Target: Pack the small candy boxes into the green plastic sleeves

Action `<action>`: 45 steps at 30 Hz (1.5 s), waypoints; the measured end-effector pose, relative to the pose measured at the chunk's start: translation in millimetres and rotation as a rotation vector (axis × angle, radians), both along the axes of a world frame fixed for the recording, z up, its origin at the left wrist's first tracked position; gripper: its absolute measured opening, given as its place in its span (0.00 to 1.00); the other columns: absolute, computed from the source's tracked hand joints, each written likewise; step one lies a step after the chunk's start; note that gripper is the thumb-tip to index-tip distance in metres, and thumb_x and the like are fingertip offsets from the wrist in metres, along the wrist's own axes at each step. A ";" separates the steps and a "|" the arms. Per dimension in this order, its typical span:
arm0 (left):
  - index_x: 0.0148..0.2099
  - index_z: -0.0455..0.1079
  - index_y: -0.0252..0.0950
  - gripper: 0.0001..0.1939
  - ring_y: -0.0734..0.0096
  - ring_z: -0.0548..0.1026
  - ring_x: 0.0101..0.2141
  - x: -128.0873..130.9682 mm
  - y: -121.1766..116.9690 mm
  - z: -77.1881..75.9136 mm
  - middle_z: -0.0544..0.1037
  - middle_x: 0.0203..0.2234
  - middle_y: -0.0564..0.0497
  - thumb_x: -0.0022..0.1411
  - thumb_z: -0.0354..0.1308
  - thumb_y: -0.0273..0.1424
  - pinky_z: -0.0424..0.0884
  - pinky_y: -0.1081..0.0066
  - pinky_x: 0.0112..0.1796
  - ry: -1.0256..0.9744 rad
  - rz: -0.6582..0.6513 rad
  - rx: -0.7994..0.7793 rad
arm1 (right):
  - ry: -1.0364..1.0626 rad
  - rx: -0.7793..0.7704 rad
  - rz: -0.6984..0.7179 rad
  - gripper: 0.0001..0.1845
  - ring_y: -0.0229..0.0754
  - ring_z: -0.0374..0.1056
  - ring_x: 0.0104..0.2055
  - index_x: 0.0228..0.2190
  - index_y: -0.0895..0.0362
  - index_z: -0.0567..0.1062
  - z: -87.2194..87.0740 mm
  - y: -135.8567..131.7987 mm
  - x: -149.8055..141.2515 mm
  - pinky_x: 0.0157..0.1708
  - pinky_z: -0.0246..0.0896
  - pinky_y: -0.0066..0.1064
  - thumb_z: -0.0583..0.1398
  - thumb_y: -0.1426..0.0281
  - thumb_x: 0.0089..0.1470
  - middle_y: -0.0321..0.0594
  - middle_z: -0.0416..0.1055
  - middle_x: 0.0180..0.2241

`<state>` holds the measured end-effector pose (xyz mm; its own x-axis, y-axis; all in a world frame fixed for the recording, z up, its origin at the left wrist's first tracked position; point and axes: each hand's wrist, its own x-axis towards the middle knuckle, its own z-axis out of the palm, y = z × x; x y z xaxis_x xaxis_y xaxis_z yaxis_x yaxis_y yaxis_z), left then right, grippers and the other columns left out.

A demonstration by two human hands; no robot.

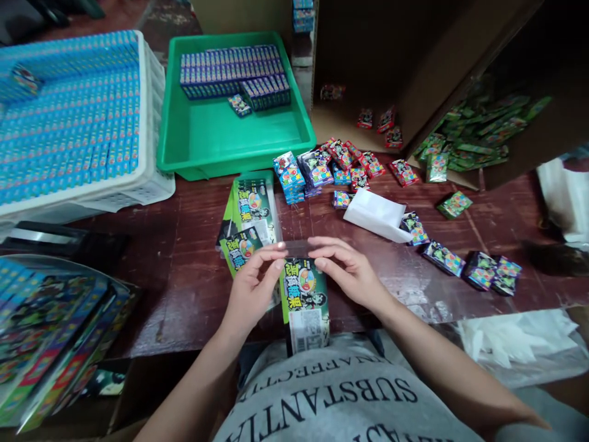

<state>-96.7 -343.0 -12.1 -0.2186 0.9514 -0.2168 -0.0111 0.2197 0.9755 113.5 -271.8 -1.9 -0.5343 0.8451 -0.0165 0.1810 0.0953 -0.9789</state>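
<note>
My left hand (254,287) and my right hand (346,269) pinch the top edge of a green-and-black printed packet (304,302) held upright over the near edge of the dark red table (184,270). Both hands have fingers closed on its clear top flap. A stack of similar flat packets (250,218) lies just beyond my left hand. Small colourful candy boxes (317,172) are scattered further back and to the right.
A green tray (230,141) with rows of purple boxes stands at the back. A white crate (147,178) full of blue boxes sits at the left. A tipped cardboard carton (414,61) spills green packets at the right. White paper (377,213) lies mid-table; printed sheets (50,344) lower left.
</note>
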 end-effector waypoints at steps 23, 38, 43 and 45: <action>0.37 0.82 0.41 0.08 0.60 0.81 0.46 -46.7 23.5 9.2 0.84 0.46 0.47 0.61 0.68 0.40 0.75 0.58 0.53 -0.016 -0.257 -0.110 | -0.148 -0.258 0.019 0.10 0.40 0.76 0.36 0.35 0.52 0.84 32.8 22.4 -26.6 0.39 0.70 0.34 0.68 0.59 0.56 0.37 0.83 0.36; 0.48 0.64 0.40 0.23 0.73 0.81 0.38 -16.5 2.1 6.7 0.82 0.43 0.50 0.56 0.73 0.29 0.77 0.74 0.40 -0.275 -0.104 -0.080 | -0.128 -0.549 -0.087 0.22 0.37 0.72 0.25 0.42 0.53 0.73 28.5 42.5 -20.3 0.23 0.67 0.28 0.62 0.48 0.60 0.41 0.80 0.33; 0.57 0.59 0.44 0.34 0.68 0.82 0.33 -12.7 -6.3 -1.9 0.79 0.43 0.50 0.54 0.74 0.33 0.79 0.72 0.27 -0.253 0.163 -0.120 | -0.264 -0.337 -0.066 0.27 0.44 0.76 0.38 0.47 0.55 0.72 11.1 -5.1 14.6 0.35 0.73 0.35 0.68 0.51 0.53 0.46 0.79 0.43; 0.57 0.59 0.45 0.35 0.66 0.82 0.36 -11.7 -6.9 -2.4 0.78 0.46 0.49 0.53 0.74 0.34 0.81 0.72 0.28 -0.265 0.281 -0.090 | -0.369 -0.322 0.031 0.23 0.45 0.75 0.36 0.43 0.55 0.76 4.9 -27.0 25.0 0.34 0.72 0.35 0.69 0.52 0.53 0.42 0.80 0.37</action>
